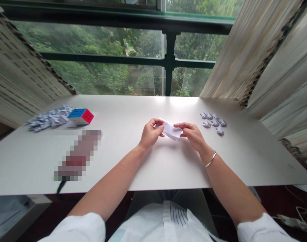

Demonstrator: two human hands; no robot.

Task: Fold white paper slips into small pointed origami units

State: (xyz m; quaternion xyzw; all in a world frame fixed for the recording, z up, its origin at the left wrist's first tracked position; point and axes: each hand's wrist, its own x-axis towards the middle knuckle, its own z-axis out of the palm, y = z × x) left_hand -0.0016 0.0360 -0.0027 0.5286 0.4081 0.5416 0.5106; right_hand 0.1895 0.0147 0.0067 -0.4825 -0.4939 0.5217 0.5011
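A small white slip of paper [171, 130] is held between both hands just above the middle of the white table [133, 158]. My left hand [150, 133] pinches its left end, fingers curled. My right hand [192, 134], with a silver bracelet at the wrist, pinches its right end. Part of the paper is hidden behind my fingers.
Several small folded paper pieces [214, 121] lie to the right of my hands. A larger heap of folded pieces [49, 118] and a colourful puzzle cube [81, 116] sit at the far left. A blurred-out object [78, 155] lies front left. Curtains flank the window.
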